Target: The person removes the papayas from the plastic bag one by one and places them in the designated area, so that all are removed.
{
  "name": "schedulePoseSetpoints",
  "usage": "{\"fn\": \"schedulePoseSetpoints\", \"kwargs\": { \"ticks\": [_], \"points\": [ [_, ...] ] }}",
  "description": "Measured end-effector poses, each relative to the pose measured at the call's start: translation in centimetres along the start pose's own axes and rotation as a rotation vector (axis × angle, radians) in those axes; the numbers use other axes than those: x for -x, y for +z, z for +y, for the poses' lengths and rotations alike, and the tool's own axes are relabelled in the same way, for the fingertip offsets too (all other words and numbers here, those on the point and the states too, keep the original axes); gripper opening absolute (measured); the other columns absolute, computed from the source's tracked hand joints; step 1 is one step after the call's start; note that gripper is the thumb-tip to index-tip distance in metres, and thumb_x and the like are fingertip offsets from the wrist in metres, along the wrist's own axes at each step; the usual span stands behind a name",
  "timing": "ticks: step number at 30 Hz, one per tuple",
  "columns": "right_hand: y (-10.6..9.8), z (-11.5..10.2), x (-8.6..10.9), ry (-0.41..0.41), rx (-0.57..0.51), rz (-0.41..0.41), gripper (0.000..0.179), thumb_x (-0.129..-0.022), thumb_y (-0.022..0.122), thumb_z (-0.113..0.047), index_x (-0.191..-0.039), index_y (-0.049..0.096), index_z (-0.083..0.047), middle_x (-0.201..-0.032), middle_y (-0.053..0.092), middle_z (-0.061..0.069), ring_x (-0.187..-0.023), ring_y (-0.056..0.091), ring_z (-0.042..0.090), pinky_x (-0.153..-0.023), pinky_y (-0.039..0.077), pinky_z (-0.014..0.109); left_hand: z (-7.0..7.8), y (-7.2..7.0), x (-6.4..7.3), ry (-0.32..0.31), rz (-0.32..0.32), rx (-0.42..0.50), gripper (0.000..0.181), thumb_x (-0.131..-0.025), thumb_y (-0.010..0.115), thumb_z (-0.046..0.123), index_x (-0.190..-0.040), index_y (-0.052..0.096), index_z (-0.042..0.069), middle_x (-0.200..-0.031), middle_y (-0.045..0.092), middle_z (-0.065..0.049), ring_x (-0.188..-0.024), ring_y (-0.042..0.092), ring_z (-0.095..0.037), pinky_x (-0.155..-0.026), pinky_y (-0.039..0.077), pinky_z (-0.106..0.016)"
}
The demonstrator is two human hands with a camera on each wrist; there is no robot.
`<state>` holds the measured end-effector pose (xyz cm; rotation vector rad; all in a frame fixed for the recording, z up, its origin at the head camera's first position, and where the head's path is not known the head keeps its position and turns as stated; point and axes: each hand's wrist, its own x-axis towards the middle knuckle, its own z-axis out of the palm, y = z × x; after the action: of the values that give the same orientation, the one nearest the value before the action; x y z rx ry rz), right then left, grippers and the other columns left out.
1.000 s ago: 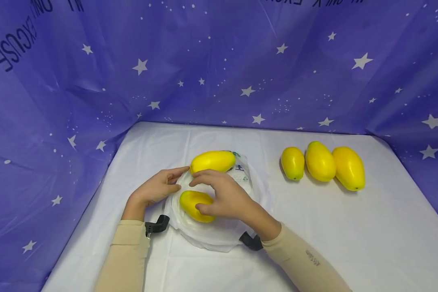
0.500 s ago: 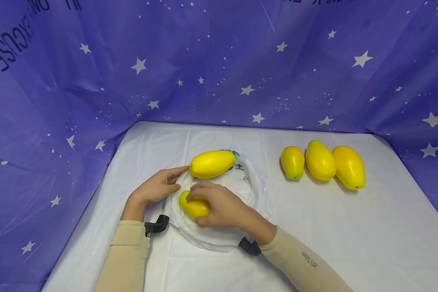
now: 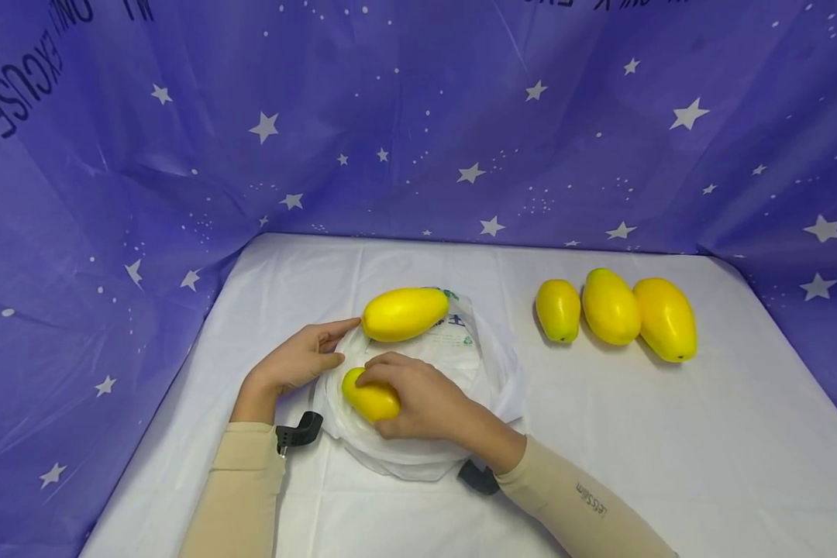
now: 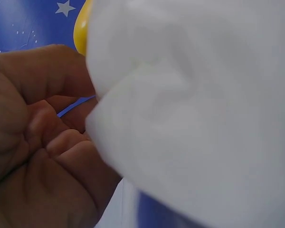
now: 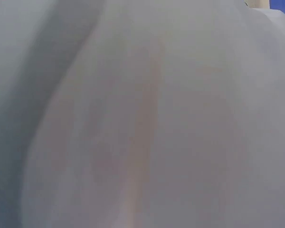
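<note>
A white plastic bag [image 3: 453,364] stands wide open on the table, its rim rolled into a ring. My right hand [image 3: 421,399] reaches in over the bag and grips a yellow mango [image 3: 371,394] with a greenish end, thumb on the near side and fingers over the top. At the bag's left rim is my left hand [image 3: 296,360], thumb and fingers holding the edge. In the left wrist view the bag's film [image 4: 180,118] hides the fingertips. Another yellow mango [image 3: 404,314] lies across the bag's far side, by the left index fingertip. White film fills the right wrist view.
Three more mangoes, a small one [image 3: 558,310], a middle one [image 3: 610,306] and a right one [image 3: 666,319], lie in a row at the back right of the white-covered table [image 3: 600,434]. A purple star-printed curtain [image 3: 418,116] walls the back and sides.
My right hand has come down and closed on the near mango, which has since shifted slightly downward. My left hand has stayed at the bag's rim.
</note>
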<state>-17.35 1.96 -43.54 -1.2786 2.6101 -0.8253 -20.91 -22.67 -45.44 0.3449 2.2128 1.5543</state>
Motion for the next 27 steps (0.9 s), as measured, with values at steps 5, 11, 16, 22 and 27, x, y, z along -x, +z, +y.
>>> {"fn": "schedulePoseSetpoints", "kwargs": {
  "ticks": [5,11,16,22,27],
  "points": [
    [-0.5,0.0,0.3,-0.001,-0.001,0.031,0.053,-0.070,0.080,-0.026,-0.121,0.066,-0.022,-0.131,0.056,-0.007,-0.123,0.050,0.012,-0.103,0.043,0.034,0.1,0.1,0.0,-0.005,-0.001,-0.003,0.063,-0.092,0.052,-0.006,-0.151,0.038,0.013,-0.150,0.041,-0.005,-0.135,0.040,-0.021,-0.106,0.040,-0.036],
    [-1.7,0.1,0.7,0.036,0.005,0.085,0.053,-0.069,0.080,-0.025,-0.120,0.066,-0.024,-0.133,0.055,-0.008,-0.123,0.051,0.014,-0.103,0.043,0.036,0.1,0.1,0.1,-0.004,-0.004,-0.003,0.063,-0.092,0.051,-0.006,-0.151,0.038,0.014,-0.150,0.041,-0.005,-0.136,0.039,-0.021,-0.106,0.039,-0.038],
    [-3.1,0.6,1.1,0.073,-0.005,0.141,0.053,-0.069,0.081,-0.024,-0.120,0.066,-0.025,-0.129,0.057,-0.008,-0.119,0.052,0.014,-0.101,0.043,0.035,-0.1,-0.1,0.1,0.007,-0.002,0.003,0.063,-0.091,0.052,-0.006,-0.150,0.040,0.014,-0.150,0.040,-0.004,-0.137,0.037,-0.022,-0.108,0.037,-0.039],
    [-5.0,1.5,1.8,0.092,-0.018,0.223,0.055,-0.068,0.083,-0.023,-0.121,0.066,-0.024,-0.129,0.058,-0.006,-0.120,0.051,0.015,-0.102,0.042,0.038,-0.1,0.0,0.1,0.020,-0.012,0.031,0.063,-0.092,0.051,-0.008,-0.150,0.038,0.012,-0.151,0.040,-0.006,-0.136,0.039,-0.023,-0.105,0.041,-0.034],
    [-6.3,2.5,2.5,0.093,-0.064,0.291,0.056,-0.068,0.084,-0.019,-0.121,0.066,-0.019,-0.128,0.058,-0.005,-0.120,0.051,0.015,-0.101,0.044,0.039,-0.1,0.1,0.0,0.027,-0.020,0.045,0.064,-0.091,0.051,-0.009,-0.151,0.037,0.010,-0.152,0.038,-0.007,-0.136,0.039,-0.024,-0.103,0.043,-0.034]
  ]
}}
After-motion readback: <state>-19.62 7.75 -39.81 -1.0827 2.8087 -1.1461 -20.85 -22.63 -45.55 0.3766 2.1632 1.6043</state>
